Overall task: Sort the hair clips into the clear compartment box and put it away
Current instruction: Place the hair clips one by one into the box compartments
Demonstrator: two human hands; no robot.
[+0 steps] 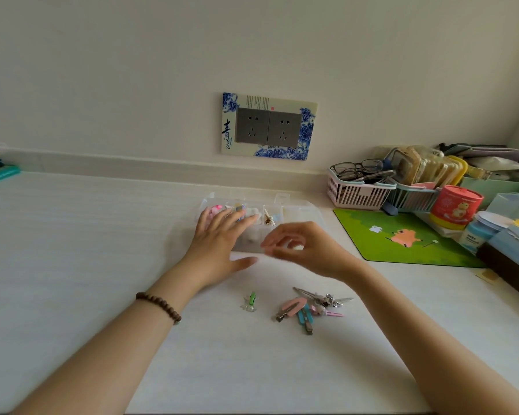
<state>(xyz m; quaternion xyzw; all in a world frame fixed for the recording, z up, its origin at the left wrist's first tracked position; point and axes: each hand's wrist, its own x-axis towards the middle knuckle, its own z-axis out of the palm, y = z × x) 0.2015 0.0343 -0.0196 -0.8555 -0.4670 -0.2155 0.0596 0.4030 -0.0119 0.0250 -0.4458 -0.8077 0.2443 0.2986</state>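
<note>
Socket surround (268, 126) reads "青". Pale bench (72, 250). Left hand (219, 238) flat, spread on clear box (294, 209); right hand (306, 250) loosely curled, blurred, grip unclear.

Your clear plastic compartment box (294, 209) sits on the white desk (87, 235), under your left hand (219, 247) and right hand (306, 250). Nearer you lie the loose metal-and-plastic hair clips (307, 308); the green rectangular mat (402, 238) lies right.

Two hands (219, 244), one box (294, 209), two baskets (357, 196)
</note>
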